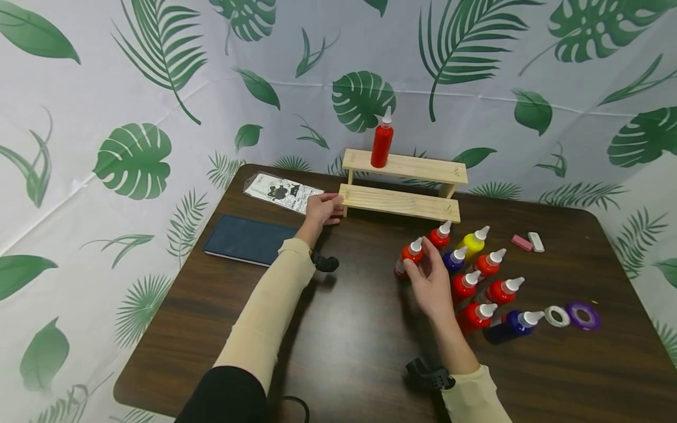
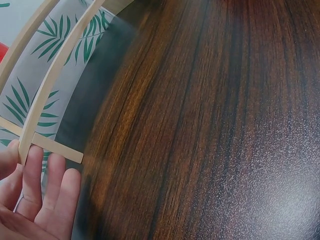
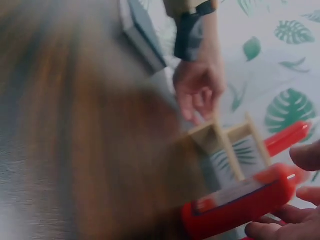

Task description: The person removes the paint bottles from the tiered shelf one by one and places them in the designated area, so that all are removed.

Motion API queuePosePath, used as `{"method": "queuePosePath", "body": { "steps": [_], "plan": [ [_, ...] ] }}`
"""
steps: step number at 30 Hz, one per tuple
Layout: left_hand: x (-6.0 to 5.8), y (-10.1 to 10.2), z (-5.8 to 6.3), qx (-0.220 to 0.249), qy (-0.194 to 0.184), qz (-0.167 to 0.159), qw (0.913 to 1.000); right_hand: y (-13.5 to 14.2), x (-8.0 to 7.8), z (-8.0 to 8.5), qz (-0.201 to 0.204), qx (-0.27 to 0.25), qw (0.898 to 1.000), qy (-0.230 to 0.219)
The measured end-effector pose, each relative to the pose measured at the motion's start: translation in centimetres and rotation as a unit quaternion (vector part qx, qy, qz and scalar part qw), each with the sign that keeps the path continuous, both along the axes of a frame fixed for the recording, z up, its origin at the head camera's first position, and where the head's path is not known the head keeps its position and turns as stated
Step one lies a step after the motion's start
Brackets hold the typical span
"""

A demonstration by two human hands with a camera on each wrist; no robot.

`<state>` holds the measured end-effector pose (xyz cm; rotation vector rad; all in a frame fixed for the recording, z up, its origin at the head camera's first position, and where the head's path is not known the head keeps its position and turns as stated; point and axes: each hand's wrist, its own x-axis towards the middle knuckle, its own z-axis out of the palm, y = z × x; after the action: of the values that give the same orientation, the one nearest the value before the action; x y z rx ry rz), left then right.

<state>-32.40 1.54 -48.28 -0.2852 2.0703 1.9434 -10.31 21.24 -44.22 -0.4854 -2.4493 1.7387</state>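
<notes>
A small two-step wooden rack stands at the back of the table. My left hand pinches the left end of its lower board, thumb on top and fingers beneath in the left wrist view. My right hand holds a red squeeze bottle near its white nozzle cap, thumb on one side and fingers on the other. That bottle, slightly blurred in the right wrist view, is in front of the rack's right half. Another red bottle stands upright on the upper step, left of its middle.
Right of my right hand several bottles crowd together: red ones, a yellow one and blue ones. Beyond them lie tape rolls and erasers. A dark notebook and a packaged ruler set lie at left.
</notes>
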Motion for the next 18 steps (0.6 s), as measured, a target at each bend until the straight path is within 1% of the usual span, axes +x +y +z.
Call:
{"method": "queuePosePath", "body": {
  "steps": [2,4,7,9,11,14,16,18],
  "plan": [
    [0.0,0.1,0.0,-0.001,0.003,0.001,1.0000,0.1,0.1,1.1,0.003,0.006,1.000,0.028],
    [0.0,0.1,0.1,-0.002,0.005,0.000,1.0000,0.1,0.1,2.6,0.007,0.028,0.998,0.058],
    [0.1,0.0,0.3,-0.002,0.003,-0.003,1.0000,-0.1,-0.2,5.5,0.018,0.069,0.992,0.100],
    [0.1,-0.2,0.5,0.002,0.004,-0.005,1.0000,-0.3,-0.9,7.7,0.031,0.087,0.989,0.118],
    [0.1,-0.3,0.6,0.005,0.004,-0.007,1.0000,-0.4,-1.8,9.7,0.047,0.091,0.986,0.130],
    [0.1,-0.3,0.6,0.006,0.005,-0.007,0.9999,-0.6,-4.0,12.2,0.070,0.085,0.986,0.124],
    [0.2,-0.2,0.5,0.003,0.004,-0.007,1.0000,-0.6,-5.7,13.4,0.079,0.090,0.987,0.104],
    [0.2,-0.1,0.5,0.001,0.005,-0.008,1.0000,-0.6,-7.7,14.2,0.086,0.097,0.988,0.079]
  ]
}}
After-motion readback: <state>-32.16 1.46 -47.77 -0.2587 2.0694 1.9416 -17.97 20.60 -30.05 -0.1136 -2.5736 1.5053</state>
